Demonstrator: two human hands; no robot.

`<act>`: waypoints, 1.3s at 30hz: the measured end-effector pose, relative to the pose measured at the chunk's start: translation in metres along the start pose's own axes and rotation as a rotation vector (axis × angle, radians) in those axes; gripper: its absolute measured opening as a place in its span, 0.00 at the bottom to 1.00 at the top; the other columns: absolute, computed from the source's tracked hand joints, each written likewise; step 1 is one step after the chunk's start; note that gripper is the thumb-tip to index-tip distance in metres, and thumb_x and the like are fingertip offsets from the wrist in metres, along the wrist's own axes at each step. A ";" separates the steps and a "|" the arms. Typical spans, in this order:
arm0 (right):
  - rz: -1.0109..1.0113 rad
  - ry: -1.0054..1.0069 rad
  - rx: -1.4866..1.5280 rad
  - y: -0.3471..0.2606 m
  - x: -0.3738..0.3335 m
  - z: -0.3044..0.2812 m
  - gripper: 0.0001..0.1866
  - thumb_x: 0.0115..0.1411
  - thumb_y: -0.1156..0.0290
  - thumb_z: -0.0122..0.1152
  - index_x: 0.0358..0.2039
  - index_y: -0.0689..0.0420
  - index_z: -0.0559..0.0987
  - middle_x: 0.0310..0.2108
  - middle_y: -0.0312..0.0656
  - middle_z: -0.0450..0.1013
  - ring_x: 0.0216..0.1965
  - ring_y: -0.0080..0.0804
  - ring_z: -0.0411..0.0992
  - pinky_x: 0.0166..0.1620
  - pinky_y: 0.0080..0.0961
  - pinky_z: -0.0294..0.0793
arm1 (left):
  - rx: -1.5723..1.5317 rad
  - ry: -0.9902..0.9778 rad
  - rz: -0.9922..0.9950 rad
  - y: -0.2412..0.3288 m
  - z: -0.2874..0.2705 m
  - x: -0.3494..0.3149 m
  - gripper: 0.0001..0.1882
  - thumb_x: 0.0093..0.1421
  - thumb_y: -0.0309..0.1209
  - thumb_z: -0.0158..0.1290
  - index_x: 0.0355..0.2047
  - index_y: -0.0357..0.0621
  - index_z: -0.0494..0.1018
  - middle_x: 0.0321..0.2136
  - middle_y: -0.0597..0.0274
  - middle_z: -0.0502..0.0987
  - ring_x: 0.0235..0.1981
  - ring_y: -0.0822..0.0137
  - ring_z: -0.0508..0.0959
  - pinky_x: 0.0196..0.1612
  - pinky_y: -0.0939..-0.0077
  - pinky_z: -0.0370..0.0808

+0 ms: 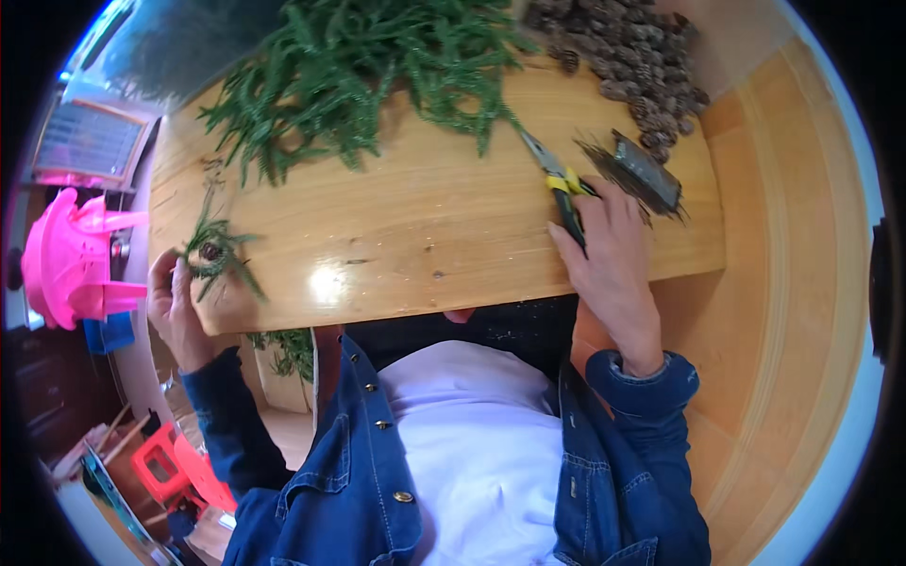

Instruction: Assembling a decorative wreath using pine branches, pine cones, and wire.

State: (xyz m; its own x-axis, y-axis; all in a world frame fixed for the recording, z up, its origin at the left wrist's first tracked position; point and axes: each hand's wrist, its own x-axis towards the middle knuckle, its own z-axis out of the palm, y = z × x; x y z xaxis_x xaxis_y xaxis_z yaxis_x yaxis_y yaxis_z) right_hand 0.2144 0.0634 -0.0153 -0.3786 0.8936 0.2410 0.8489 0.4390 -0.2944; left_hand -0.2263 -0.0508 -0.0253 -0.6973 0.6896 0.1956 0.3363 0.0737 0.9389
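At the table's left edge, my left hand (174, 304) pinches a small green artificial pine sprig (236, 259). A brown pinecone (209, 251) sits in the middle of that sprig, and thin stems stick up from it. On the right side, my right hand (615, 253) curls over the yellow-and-black handles of a pair of pliers (561, 191). The pliers' jaws point away toward the far greenery. Just beyond my right fingers lies a bundle of thin dark wires (613, 168), with a dark grey block (647, 174) on top of it.
A large heap of green artificial pine branches (377, 71) covers the far part of the wooden table (425, 217). Pinecones (642, 66) are piled at the far right. A wooden panel (755, 236) stands along the right. Pink plastic stool (71, 259) and red stool (179, 467) are at left.
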 end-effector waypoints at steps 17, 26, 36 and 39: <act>-0.048 0.071 -0.214 0.060 0.010 -0.034 0.06 0.55 0.73 0.55 0.29 0.61 0.70 0.26 0.46 0.69 0.27 0.44 0.71 0.28 0.33 0.70 | 0.145 -0.309 0.500 0.100 0.095 -0.067 0.09 0.56 0.18 0.46 0.37 0.31 0.72 0.39 0.50 0.75 0.42 0.62 0.74 0.49 0.71 0.67; -0.062 -0.172 -0.351 0.077 0.027 -0.035 0.05 0.54 0.74 0.49 0.25 0.61 0.69 0.25 0.47 0.70 0.29 0.47 0.71 0.28 0.39 0.70 | 0.125 -0.985 0.663 0.149 0.168 -0.102 0.07 0.51 0.20 0.51 0.32 0.32 0.73 0.32 0.48 0.75 0.32 0.54 0.76 0.36 0.70 0.72; -0.009 -0.015 0.024 0.094 0.018 -0.040 0.03 0.53 0.76 0.50 0.27 0.62 0.68 0.25 0.49 0.68 0.28 0.48 0.70 0.30 0.39 0.68 | 0.123 -1.167 0.740 0.167 0.246 -0.086 0.06 0.52 0.22 0.52 0.31 0.34 0.72 0.27 0.50 0.73 0.26 0.53 0.74 0.29 0.70 0.71; -0.041 0.000 0.107 0.090 0.016 -0.044 0.03 0.52 0.77 0.52 0.28 0.61 0.69 0.25 0.47 0.67 0.27 0.48 0.69 0.29 0.37 0.67 | 0.072 -1.127 0.467 0.165 0.289 -0.074 0.08 0.56 0.28 0.52 0.30 0.33 0.72 0.21 0.55 0.73 0.23 0.60 0.73 0.28 0.73 0.70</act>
State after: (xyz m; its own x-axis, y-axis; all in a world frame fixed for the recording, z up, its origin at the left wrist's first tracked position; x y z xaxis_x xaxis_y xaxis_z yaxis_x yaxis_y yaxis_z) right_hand 0.3005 0.1132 0.0027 -0.4123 0.8747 0.2547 0.7886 0.4826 -0.3811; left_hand 0.0635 0.1188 0.0334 0.4269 0.8961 0.1214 0.4666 -0.3333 0.8193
